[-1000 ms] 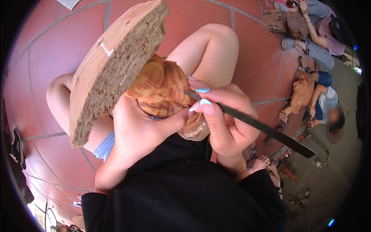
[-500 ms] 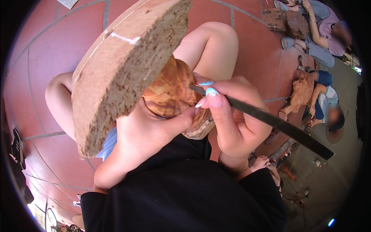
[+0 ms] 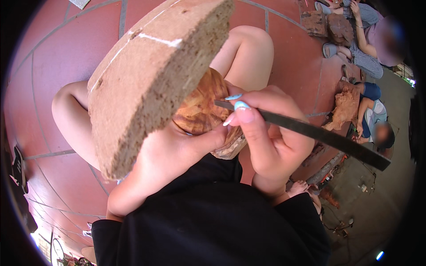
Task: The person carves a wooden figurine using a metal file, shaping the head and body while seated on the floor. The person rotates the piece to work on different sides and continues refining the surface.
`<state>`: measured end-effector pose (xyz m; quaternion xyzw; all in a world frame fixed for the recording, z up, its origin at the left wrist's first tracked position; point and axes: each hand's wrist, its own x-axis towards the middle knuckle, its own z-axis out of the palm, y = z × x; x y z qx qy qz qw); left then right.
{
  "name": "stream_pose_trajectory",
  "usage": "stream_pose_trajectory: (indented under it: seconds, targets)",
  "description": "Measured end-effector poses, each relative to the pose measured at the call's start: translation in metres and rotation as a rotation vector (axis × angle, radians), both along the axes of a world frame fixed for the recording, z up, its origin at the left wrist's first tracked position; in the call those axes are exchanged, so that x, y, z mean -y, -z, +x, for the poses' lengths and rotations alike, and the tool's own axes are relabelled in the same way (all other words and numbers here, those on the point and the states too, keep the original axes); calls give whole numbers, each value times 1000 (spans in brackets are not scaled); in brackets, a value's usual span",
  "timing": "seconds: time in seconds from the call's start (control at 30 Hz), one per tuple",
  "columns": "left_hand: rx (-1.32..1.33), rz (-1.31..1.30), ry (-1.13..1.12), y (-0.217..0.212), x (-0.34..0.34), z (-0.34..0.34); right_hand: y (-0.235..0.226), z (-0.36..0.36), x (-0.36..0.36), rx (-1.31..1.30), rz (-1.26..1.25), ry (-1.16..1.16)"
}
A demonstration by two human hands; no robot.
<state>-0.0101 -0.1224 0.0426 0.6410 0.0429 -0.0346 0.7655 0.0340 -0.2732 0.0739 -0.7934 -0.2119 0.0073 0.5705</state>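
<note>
In front of my lap is a wood carving with a broad, rough-edged slab [image 3: 133, 75] marked by white lines. Below the slab, its smooth, orange-brown grained body [image 3: 202, 106] shows, ending in a paler rough edge. My left hand [image 3: 177, 148] is closed around this body, its thumb along the near side; the slab hides most of its other fingers. Pinched in my right hand [image 3: 275, 137] is a flat, dark steel chisel [image 3: 328, 139], its tip at the body's right side. Its long end points toward the lower right.
Red floor tiles [image 3: 297, 75] surround my bent legs. At the upper right, a seated person [image 3: 370, 44] is beside wood blocks [image 3: 339, 29]. Another person [image 3: 377, 115] sits lower down by a rough reddish wood piece [image 3: 344, 106]. Cables and wood pieces lie at the lower right.
The carving's slab has shifted right and tilted slightly in my left hand. The chisel's tip has moved a little left and down along the body, while its far end has risen.
</note>
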Motion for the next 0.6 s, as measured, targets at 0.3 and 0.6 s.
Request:
stream_pose_trajectory:
  seconds: [0.3,0.6]
  targets:
    - [-124,-150,-116,9,-5,0,1,3,14,-14,110,104]
    - [-88,-4,-368,24,-3,15,10,3,19,-99,245,31]
